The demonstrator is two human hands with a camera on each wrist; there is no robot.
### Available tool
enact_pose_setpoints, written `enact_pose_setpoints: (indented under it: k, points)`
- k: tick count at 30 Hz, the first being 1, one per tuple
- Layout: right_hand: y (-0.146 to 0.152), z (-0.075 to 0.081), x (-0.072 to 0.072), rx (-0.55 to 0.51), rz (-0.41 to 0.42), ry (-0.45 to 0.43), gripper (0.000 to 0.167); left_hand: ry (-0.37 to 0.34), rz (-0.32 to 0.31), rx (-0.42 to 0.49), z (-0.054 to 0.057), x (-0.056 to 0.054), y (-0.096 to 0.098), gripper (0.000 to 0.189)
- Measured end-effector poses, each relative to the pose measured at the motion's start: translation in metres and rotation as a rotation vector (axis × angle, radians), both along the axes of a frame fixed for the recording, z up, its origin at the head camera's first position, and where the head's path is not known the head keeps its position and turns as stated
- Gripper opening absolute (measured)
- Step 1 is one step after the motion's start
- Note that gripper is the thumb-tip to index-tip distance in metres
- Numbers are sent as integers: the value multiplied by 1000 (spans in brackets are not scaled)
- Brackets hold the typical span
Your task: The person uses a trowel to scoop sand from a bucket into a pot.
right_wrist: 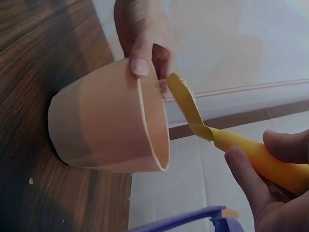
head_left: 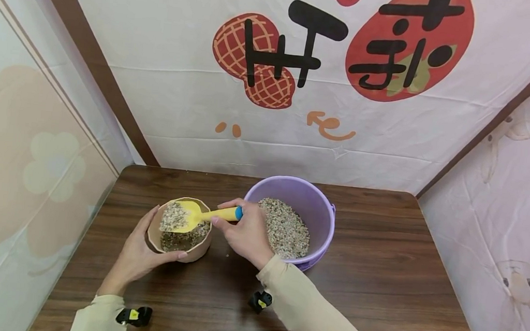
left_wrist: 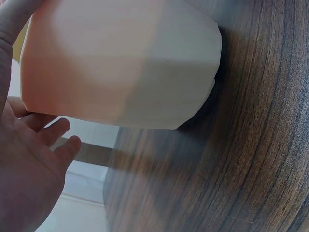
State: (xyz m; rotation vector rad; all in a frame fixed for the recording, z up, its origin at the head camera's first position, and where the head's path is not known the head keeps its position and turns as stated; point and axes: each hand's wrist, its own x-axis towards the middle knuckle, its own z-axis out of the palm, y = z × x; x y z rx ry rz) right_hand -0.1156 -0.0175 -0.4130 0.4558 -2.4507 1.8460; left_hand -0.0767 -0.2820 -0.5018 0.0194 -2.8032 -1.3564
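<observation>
A beige-pink faceted flowerpot (head_left: 200, 253), part filled with dark grainy mix, stands on the table at left. My left hand (head_left: 140, 253) grips its rim, thumb at the near side and fingers round the far-left side; the left wrist view shows the pot's wall (left_wrist: 120, 67) beside the palm. With my right hand (head_left: 249, 233) I hold a yellow toy shovel (head_left: 194, 213) by its blue-tipped handle. Its blade carries pale grainy mix and sits over the pot's opening. In the right wrist view the shovel (right_wrist: 186, 104) is just above the rim, apart from it.
A purple bucket (head_left: 320, 216) with more grainy mix (head_left: 285, 229) stands right of the pot, partly behind my right hand. A few stray grains lie on the brown wooden table (head_left: 368, 277). Printed cloth (head_left: 172, 90) hangs behind and at both sides.
</observation>
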Motion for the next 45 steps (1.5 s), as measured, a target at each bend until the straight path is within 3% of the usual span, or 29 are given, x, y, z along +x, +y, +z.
enact_pose_setpoints:
  k: [10, 17, 29, 45]
  points:
    - [-5, 0, -1, 81, 14, -26, 21, 1, -3, -1, 0, 0, 1, 135]
    - [-4, 1, -1, 146, 75, -24, 21, 4, -4, 3, -1, 0, 0, 134]
    - [1, 3, 0, 175, 137, 0, 19, 4, -2, 5, -3, 0, -1, 136]
    - [11, 5, -2, 215, 138, 66, 20, 4, 4, -6, -1, 0, 0, 136]
